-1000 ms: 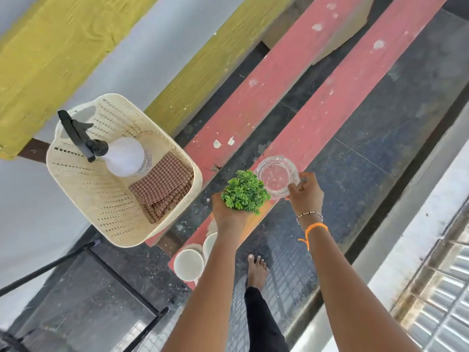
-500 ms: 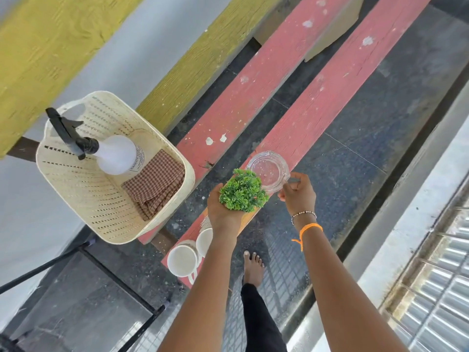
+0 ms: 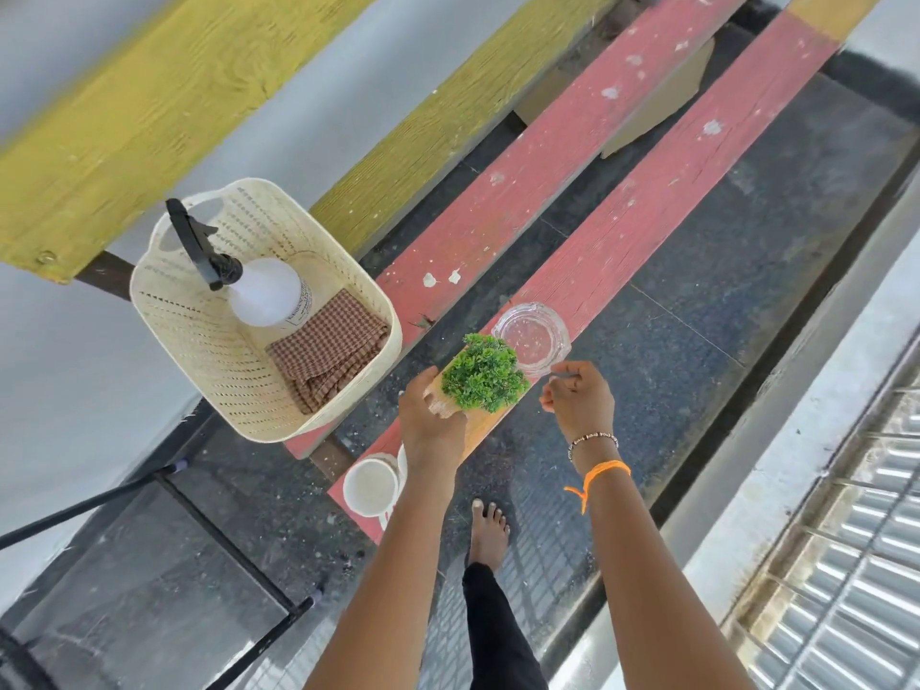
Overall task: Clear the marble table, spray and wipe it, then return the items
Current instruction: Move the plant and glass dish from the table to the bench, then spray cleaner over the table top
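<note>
A small green plant [image 3: 485,378] in a burlap-wrapped pot sits on the near red bench slat [image 3: 672,191]. My left hand [image 3: 430,420] grips the pot from the near side. Just beyond the plant a clear glass dish [image 3: 530,338] rests on the same slat. My right hand [image 3: 577,398] hovers close to the dish's near edge with loosely curled fingers, holding nothing and not touching it. Two white cups [image 3: 371,488] stand at the slat's near end, one partly hidden by my left arm.
A cream perforated basket [image 3: 149,311] on the other red slat holds a white spray bottle [image 3: 266,291] with a black trigger and a folded checked cloth [image 3: 328,351]. Yellow planks run behind. A black metal frame [image 3: 224,545] stands at lower left. My bare foot [image 3: 490,525] is under the bench.
My right hand has let go of the glass dish and drawn back a little. The plant has come down onto the slat beside the dish, still in my left hand.
</note>
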